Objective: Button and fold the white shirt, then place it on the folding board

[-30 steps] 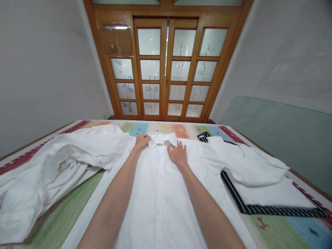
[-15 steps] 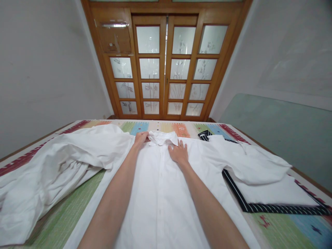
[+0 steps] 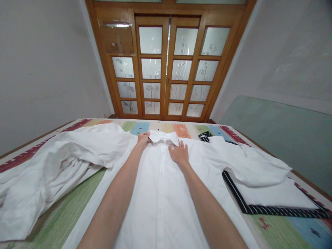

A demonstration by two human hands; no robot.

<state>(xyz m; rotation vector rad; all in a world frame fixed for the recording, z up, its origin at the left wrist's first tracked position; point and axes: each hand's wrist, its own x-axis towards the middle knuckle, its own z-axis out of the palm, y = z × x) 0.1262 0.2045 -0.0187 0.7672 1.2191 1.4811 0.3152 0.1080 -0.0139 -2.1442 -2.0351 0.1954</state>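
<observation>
A white long-sleeved shirt (image 3: 166, 193) lies front up across the patterned cloth, its button strip running down the middle. Its collar (image 3: 163, 136) points away from me at the far end. My left hand (image 3: 143, 139) is closed on the collar's left edge, thumb and fingers pinching the fabric. Flat on the shirt just right of the collar rests my right hand (image 3: 178, 152), fingers spread and holding nothing. The left sleeve (image 3: 64, 155) is spread out in crumpled folds; the right sleeve (image 3: 249, 162) stretches to the right.
Under the right sleeve lies a white piece with black-and-white striped edging (image 3: 282, 209). A colourful patterned cloth (image 3: 282, 228) covers the table. Glazed wooden doors (image 3: 166, 69) stand beyond the far edge, and a pale green panel (image 3: 280, 138) leans at the right wall.
The left side of the collar has opened outward slightly in my left hand, which has shifted a little to the right. My right hand stays in about the same place.
</observation>
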